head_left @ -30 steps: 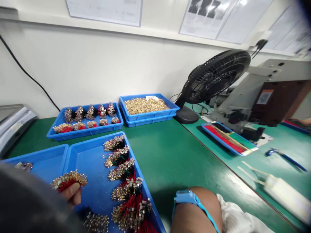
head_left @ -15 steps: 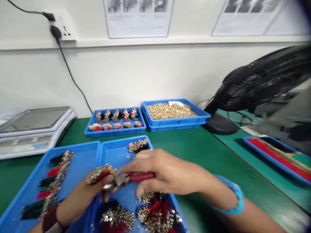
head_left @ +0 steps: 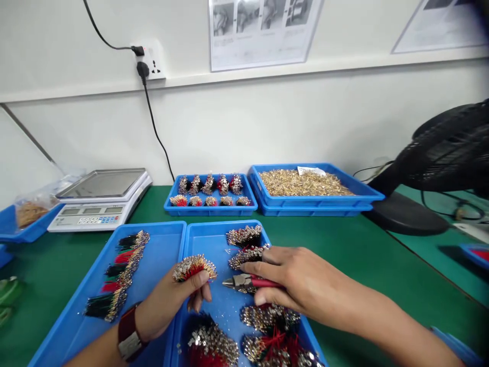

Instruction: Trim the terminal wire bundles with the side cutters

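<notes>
My left hand (head_left: pixel 173 295) is closed round a bundle of red wires (head_left: pixel 195 268) whose metal terminal ends fan out at the top. In my right hand (head_left: pixel 294 278) is a pair of pliers (head_left: pixel 244 282) with red handles, its jaws pointing left toward the bundle but apart from it. Both hands are above a blue tray (head_left: pixel 202 230). More terminal-ended bundles lie in that tray, among them one under my right fingers (head_left: pixel 244 257) and a red and black one (head_left: pixel 214 342) at the front.
A second blue tray (head_left: pixel 164 239) on the left holds a row of black and red wire bundles (head_left: pixel 122 275). Behind stand a scale (head_left: pixel 103 199), a tray of bundles (head_left: pixel 210 210) and stacked trays of loose gold terminals (head_left: pixel 301 183). A black fan (head_left: pixel 439 158) stands at right.
The view has turned left, so things sit farther right. The plier jaws, earlier close to the left hand's bundle, are now apart from it, to its right. Both hands keep their hold.
</notes>
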A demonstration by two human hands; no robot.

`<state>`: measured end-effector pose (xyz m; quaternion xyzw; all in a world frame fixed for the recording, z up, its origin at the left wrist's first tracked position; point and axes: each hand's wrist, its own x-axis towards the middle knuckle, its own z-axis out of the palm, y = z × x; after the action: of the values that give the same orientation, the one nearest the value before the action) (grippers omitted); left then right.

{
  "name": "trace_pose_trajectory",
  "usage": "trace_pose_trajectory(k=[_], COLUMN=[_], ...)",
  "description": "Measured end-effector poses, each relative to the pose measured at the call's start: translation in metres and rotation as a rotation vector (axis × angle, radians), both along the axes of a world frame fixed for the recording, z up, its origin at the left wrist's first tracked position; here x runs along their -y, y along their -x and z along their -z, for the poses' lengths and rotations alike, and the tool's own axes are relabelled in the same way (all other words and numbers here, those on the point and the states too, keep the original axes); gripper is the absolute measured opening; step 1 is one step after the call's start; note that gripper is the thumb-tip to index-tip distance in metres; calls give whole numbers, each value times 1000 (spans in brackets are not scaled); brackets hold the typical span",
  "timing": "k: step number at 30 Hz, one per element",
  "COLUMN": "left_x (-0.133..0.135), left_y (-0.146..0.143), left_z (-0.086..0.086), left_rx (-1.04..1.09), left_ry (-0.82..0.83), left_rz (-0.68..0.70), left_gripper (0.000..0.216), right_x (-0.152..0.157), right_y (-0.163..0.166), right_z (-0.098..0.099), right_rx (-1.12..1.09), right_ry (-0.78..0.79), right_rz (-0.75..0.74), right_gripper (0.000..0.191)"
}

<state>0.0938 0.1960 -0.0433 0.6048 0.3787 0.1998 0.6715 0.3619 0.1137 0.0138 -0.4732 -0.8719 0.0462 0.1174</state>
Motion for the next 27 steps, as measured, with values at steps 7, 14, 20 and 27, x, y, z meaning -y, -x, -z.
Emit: trace_pose_trajectory(k=[7, 14, 20, 27], left_x=[5, 8, 6, 5], left_y=[0, -2, -2, -1], left_z=[-5, -12, -12, -9], left_rx=[31, 16, 18, 4], left_ry=[66, 90, 82, 95], left_rz=[-15, -26, -16, -5], left_gripper=[54, 55, 54, 52], right_x=[-5, -5, -5, -6], right_y=[2, 3, 5, 6], right_z=[11, 17, 20, 23], right_rx=[57, 86, 112, 110], right_ry=[-78, -139, -154, -164], right_rz=[27, 27, 42, 36], right_gripper=[58, 58, 56, 54])
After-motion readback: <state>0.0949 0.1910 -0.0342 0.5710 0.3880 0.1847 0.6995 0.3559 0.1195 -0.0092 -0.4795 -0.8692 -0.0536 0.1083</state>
